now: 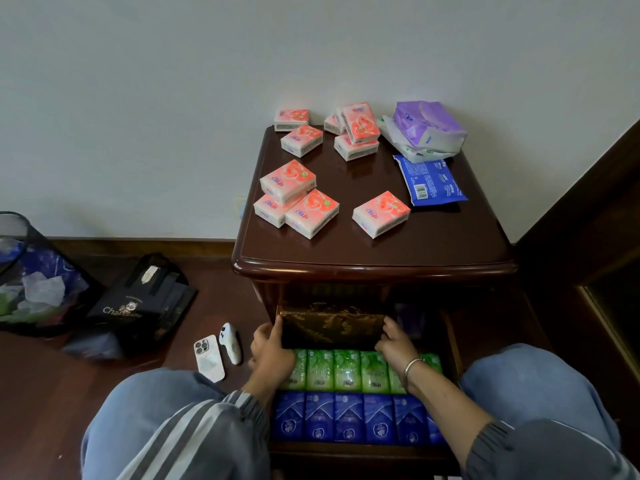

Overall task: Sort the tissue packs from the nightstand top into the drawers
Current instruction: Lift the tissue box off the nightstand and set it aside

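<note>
Several pink tissue packs lie scattered on the dark wooden nightstand top, with a blue flat pack and a purple pack at the back right. Below, the open drawer holds a row of green packs and a row of blue packs. My left hand and my right hand grip the two ends of a dark box with gold pattern at the back of the drawer.
On the floor to the left lie a white phone and a white controller. A black tote bag and a mesh waste bin stand further left. Dark wooden furniture borders the right. My knees flank the drawer.
</note>
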`<state>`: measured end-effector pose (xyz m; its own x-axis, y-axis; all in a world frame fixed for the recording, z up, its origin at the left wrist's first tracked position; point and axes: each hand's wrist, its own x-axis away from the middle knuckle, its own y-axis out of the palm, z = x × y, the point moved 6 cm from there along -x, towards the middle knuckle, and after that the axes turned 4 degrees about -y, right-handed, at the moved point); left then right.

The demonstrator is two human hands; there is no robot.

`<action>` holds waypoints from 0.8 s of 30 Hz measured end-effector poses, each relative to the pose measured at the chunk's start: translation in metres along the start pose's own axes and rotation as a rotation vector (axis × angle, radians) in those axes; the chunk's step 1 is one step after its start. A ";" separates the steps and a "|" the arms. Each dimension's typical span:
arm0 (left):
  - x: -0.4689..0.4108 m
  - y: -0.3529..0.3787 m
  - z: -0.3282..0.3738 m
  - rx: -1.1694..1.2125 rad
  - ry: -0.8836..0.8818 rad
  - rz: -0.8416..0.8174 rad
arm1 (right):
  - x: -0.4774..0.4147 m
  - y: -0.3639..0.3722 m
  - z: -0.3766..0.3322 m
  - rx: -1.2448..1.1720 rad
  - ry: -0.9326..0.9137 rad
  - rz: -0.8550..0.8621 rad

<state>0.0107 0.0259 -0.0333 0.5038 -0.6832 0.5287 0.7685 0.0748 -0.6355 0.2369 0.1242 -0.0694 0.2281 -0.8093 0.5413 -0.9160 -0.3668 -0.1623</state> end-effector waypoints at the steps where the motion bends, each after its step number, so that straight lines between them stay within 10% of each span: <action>1: 0.001 0.001 -0.001 -0.014 -0.005 -0.003 | 0.000 -0.001 0.000 0.052 -0.003 -0.009; 12: 0.013 0.008 -0.006 0.168 0.098 -0.019 | 0.012 -0.001 0.005 0.512 0.001 -0.066; 19: 0.016 0.017 -0.010 -0.125 0.132 -0.039 | 0.023 0.007 0.005 0.935 -0.088 -0.026; 24: 0.014 0.009 -0.007 -0.010 0.133 -0.020 | 0.028 -0.003 0.001 0.715 -0.031 -0.002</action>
<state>0.0223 0.0116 -0.0360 0.4312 -0.7749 0.4622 0.7732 0.0533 -0.6319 0.2462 0.1020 -0.0541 0.2486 -0.8168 0.5206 -0.4777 -0.5710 -0.6677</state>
